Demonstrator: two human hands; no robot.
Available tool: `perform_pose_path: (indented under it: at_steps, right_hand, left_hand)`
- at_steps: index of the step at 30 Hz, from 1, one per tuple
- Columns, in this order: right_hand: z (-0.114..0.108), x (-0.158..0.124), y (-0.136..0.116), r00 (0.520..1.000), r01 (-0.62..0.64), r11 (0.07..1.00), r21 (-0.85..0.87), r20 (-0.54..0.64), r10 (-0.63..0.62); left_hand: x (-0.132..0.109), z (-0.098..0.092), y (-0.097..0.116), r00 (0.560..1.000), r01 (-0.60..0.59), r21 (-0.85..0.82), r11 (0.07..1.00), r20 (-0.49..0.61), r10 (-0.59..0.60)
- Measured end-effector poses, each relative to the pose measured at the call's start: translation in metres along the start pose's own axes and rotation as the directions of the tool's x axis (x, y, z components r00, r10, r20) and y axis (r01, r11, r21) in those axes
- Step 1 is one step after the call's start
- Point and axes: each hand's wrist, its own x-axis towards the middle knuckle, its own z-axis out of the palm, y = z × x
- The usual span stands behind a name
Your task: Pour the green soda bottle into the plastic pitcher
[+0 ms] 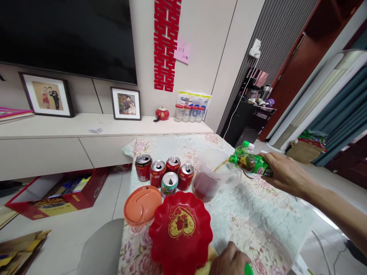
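Green plastic, the bottle (252, 163) lies nearly on its side in the right hand (282, 172), whose fingers (269, 160) are wrapped tight round its base; its long axis runs out from those fingers toward the left, neck slightly down, and a thin amber stream falls from the mouth into the clear jug (210, 181) just beyond and below the fingertips. The jug already holds dark reddish liquid and stands on the flowered bench (258, 214). The right hand is far nearer the jug than the left hand (229, 261), which sits at the bottom edge, cut off by the frame; its fingers curl round something green (248, 269), probably the cap, though too little shows to be sure. Past the jug from the right fingers stand five opened cans (164, 173), with an orange lid (142, 205) and a red dish (180, 229) nearer the left hand. A second bottle (246, 147) stands behind the pouring one, mostly hidden.
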Motion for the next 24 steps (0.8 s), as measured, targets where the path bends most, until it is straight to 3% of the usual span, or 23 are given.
perform_pose_path:
  at_steps: [24]
  right_hand:
    - [-0.0081, 0.0032, -0.0022, 1.0, -0.002, 1.0, -0.026, 0.011, 0.003]
  left_hand:
    - [0.0028, 0.0045, -0.0011, 1.0, 0.001, 0.024, 1.0, -0.028, 0.0]
